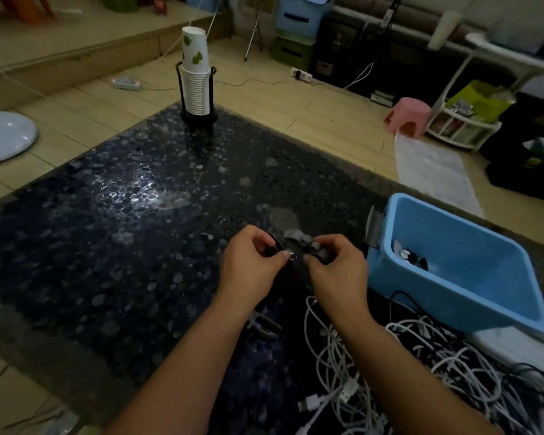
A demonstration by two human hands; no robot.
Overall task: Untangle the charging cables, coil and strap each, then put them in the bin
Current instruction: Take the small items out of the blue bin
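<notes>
Tangle of white and black charging cables (421, 372) at near right table edge, untouched | left hand (252, 265) and right hand (336, 271) both pinch small dark coiled cable (296, 255), strap end hard to make out | open blue plastic bin (459, 265) just right of right hand, nearer that hand, some bundles inside | judged: strapping step

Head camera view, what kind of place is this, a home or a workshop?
Most likely a lived-in home room: a low pebble-patterned table on a tiled floor, a pink plastic stool, and a stack of paper cups in a holder.
</notes>
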